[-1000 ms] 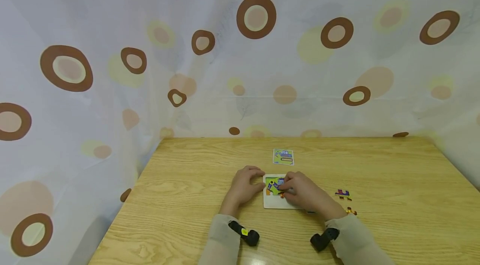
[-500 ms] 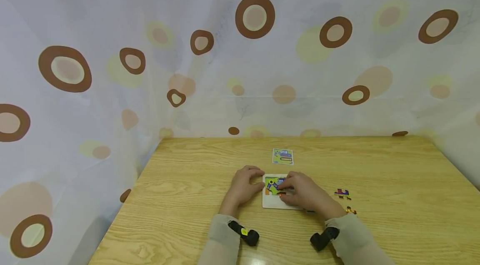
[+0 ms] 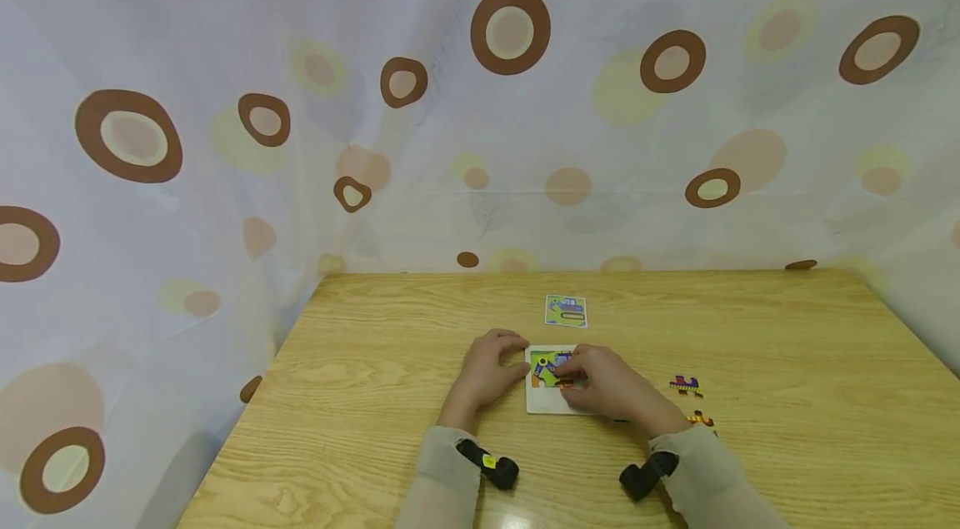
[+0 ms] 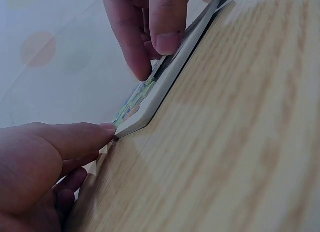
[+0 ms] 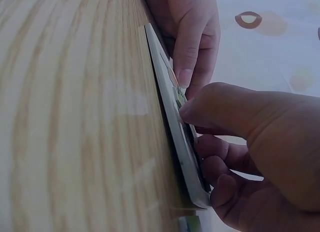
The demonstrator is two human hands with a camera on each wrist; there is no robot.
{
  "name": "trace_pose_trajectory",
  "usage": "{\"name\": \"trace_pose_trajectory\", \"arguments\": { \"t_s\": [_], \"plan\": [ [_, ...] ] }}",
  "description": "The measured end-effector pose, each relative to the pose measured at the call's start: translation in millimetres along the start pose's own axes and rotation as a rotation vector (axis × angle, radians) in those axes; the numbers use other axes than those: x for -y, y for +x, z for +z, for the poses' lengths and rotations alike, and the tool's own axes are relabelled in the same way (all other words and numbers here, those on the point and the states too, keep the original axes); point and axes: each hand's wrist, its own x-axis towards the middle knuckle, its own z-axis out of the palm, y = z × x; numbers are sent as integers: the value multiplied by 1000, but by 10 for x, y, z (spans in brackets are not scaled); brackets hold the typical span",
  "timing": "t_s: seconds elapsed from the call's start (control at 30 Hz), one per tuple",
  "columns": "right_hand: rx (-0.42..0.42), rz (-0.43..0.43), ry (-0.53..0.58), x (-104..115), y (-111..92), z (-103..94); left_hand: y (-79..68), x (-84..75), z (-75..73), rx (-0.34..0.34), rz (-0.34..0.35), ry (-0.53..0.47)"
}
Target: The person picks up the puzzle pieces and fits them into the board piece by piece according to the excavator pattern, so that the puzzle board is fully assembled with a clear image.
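Note:
A white-rimmed puzzle board (image 3: 551,404) lies on the table, its upper part filled with a green, blue and yellow picture. My left hand (image 3: 483,375) touches the board's left edge with thumb and fingertips, the fingers loosely bent. In the left wrist view, that thumb (image 4: 85,137) meets the board's corner. My right hand (image 3: 611,383) reaches over the board's right side. Between its thumb and fingers it pinches a small puzzle piece (image 3: 565,385) with orange on it, down at the picture's lower edge. Most of that piece is hidden by the fingers.
Behind the board lies a picture card (image 3: 566,311) of a blue digger. Right of my right hand are a purple-and-red puzzle piece (image 3: 686,385) and a yellow-orange piece (image 3: 702,419). Another piece (image 5: 189,224) lies close by the board's edge, in the right wrist view.
My right thumb and fingers have shifted slightly left over the board, and less of the orange piece sticks out below the picture. My left hand stays in place.

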Motion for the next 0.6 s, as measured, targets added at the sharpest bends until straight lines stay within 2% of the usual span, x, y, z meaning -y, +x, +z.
{"name": "trace_pose_trajectory", "arguments": {
  "t_s": [0.6],
  "plan": [
    [18,-20,21,6,6,5,5,-10,-10,1,-2,-1]
  ]
}}
